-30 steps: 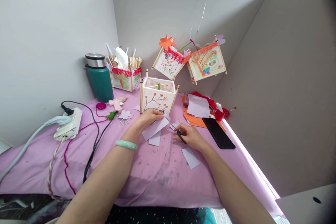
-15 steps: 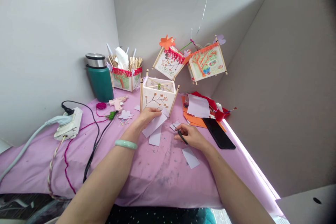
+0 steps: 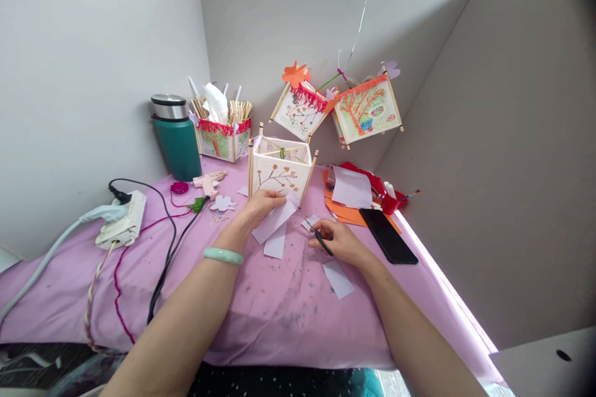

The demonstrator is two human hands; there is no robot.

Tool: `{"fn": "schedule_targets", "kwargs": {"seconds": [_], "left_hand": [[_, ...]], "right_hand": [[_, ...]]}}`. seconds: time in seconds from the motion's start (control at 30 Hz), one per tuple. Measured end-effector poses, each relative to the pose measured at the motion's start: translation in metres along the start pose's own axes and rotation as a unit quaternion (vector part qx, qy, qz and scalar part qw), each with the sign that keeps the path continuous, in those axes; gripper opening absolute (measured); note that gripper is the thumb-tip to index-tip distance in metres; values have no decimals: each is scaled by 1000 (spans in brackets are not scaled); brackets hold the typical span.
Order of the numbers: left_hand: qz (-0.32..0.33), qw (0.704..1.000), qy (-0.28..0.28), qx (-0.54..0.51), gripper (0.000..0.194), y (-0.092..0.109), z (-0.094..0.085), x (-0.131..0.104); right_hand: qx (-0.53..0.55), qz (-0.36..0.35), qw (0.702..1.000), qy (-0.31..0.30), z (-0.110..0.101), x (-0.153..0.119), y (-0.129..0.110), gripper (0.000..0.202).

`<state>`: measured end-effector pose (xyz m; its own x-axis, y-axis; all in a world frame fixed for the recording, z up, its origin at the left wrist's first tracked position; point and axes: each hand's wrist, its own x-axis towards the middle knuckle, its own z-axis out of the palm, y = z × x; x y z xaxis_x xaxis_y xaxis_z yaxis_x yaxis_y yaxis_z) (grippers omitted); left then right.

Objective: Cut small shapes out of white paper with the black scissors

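My left hand (image 3: 265, 203) pinches the upper end of a pale lilac paper strip (image 3: 275, 223), just in front of a white four-sided lantern (image 3: 280, 175) with wooden corner sticks and a painted branch. Under that strip lies another paper piece (image 3: 275, 244). A slim black tool with a thin metal tip (image 3: 322, 242) is held in the curled fingers of my right hand (image 3: 336, 239); whether it is a pen or a knife is unclear. Its tip is over a small paper piece (image 3: 310, 223). One more pale paper rectangle (image 3: 339, 280) lies below my right hand.
On the left stand a green bottle (image 3: 177, 146), a decorated box of sticks (image 3: 218, 142), a pink glue gun (image 3: 208, 183) and a power strip (image 3: 121, 221) with cables. Right are a black phone (image 3: 388, 236) and orange paper (image 3: 347, 213). Two decorated lanterns (image 3: 367, 110) hang behind.
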<state>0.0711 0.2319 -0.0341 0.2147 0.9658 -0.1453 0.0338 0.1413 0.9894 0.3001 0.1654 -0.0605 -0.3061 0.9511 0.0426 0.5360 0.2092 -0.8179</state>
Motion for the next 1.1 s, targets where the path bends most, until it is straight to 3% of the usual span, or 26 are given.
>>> {"fn": "schedule_targets", "kwargs": {"seconds": [0.37, 1.1], "left_hand": [[-1, 1000, 17, -16, 15, 9, 7, -7], [-8, 1000, -3, 4, 20, 2, 3, -2]], "right_hand": [[-5, -5, 1000, -3, 0, 1, 2, 33], [-46, -29, 998, 10, 2, 3, 6, 35]]}}
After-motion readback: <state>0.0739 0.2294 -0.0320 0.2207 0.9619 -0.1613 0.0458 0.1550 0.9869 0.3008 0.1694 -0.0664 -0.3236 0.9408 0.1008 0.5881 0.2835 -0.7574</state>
